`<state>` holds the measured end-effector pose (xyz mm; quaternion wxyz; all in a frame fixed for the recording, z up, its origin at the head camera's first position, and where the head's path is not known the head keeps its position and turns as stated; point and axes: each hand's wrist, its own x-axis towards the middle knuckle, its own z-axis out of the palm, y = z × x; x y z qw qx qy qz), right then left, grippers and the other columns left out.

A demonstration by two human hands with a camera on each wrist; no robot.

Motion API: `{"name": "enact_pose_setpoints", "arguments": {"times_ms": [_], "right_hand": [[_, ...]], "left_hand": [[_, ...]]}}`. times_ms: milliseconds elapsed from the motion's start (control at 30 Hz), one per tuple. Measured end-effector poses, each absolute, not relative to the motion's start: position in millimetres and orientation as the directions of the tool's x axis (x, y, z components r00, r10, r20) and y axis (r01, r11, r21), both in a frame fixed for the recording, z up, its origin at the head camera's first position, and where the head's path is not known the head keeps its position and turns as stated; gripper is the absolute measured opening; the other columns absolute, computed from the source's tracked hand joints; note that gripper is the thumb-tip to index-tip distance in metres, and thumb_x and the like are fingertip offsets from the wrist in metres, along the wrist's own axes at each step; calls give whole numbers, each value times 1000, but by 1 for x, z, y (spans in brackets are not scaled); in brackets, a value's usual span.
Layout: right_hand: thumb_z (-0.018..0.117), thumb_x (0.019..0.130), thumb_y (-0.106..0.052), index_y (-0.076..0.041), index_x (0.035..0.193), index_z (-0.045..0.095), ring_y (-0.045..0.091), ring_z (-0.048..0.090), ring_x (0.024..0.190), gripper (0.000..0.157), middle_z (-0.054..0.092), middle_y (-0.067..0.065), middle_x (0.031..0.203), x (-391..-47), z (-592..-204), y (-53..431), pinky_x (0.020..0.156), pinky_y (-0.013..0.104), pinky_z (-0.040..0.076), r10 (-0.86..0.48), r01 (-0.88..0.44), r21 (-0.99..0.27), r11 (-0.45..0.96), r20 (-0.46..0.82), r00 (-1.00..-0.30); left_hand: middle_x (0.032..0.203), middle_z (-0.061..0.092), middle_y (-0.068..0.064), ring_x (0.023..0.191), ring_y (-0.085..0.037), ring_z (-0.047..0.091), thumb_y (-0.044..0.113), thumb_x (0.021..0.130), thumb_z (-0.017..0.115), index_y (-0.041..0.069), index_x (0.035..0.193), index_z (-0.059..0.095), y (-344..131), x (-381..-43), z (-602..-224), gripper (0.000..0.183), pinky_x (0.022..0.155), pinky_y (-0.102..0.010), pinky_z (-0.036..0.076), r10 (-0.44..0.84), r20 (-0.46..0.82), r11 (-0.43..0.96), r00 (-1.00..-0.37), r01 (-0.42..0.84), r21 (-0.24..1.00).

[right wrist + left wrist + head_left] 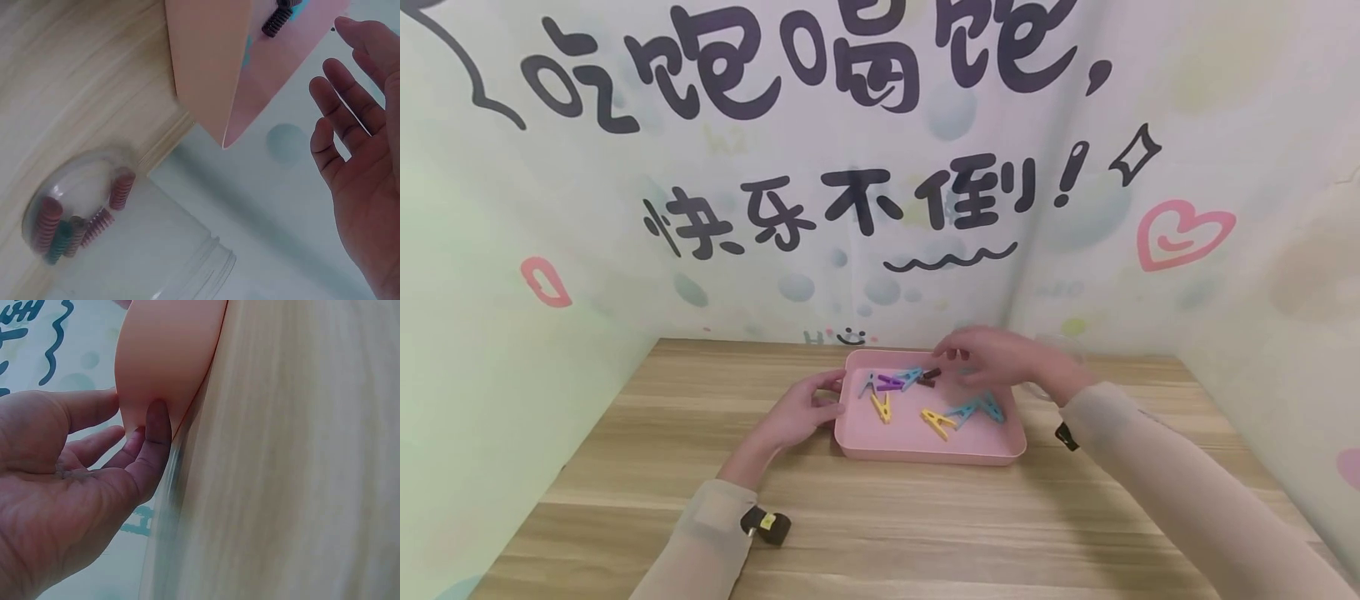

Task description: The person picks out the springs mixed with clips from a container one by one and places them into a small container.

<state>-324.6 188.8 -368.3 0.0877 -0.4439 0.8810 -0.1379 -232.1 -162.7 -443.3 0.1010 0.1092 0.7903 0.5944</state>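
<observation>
The pink tray (925, 450) stands on the table with several small clothes pegs in it: yellow pegs (937, 422), blue pegs (992, 408), a purple peg (891, 382) and dark brown ones (929, 377). My left hand (801, 411) touches the tray's left side; in the left wrist view its fingertips (159, 415) rest against the outer wall. Over the tray's back right part reaches my right hand (992, 357), its fingers loosely bent. The right wrist view shows that palm (365, 162) with nothing held, beside the tray's rim.
A clear jar (169, 244) stands right of the tray, partly behind my right forearm. Several ridged red and teal pieces (49, 225) lie inside it. A printed cloth backdrop (775, 292) rises behind the wooden table (865, 533).
</observation>
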Motion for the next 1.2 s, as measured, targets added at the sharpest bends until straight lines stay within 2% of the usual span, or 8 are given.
{"name": "enact_pose_setpoints", "arguments": {"times_ms": [233, 567, 900, 1200], "right_hand": [[73, 95, -4, -8, 132, 71, 24, 61, 100, 37, 70, 7, 117, -332, -373, 171, 91, 39, 55, -830, -778, -312, 545, -70, -553], [65, 100, -6, -19, 114, 72, 18, 56, 87, 21, 67, 6, 99, -339, -386, 143, 75, 34, 47, -790, -765, -204, 611, -216, -573], [65, 103, -8, -19, 119, 70, 17, 56, 90, 21, 66, 1, 103, -338, -393, 139, 77, 32, 49, -801, -793, -146, 592, -217, -558], [67, 103, -12, -24, 116, 69, 15, 59, 91, 18, 66, -5, 101, -338, -397, 136, 78, 30, 51, -764, -754, -154, 639, -239, -599]], "left_hand": [[145, 51, -28, 117, -37, 68, -6, 102, 62, -7, 159, 39, -162, -233, -441, 61, 95, -39, 63, 279, -40, 279, -960, 41, 959], [145, 52, -28, 118, -39, 67, -6, 102, 62, -6, 159, 39, -161, -234, -442, 61, 95, -37, 63, 272, -42, 286, -961, 39, 958], [145, 52, -28, 119, -38, 67, -6, 103, 61, -7, 159, 39, -160, -234, -442, 61, 95, -38, 63, 274, -40, 287, -961, 42, 957], [145, 52, -28, 120, -39, 67, -6, 103, 62, -7, 159, 39, -161, -232, -441, 61, 97, -39, 62, 271, -44, 301, -962, 41, 953]]}}
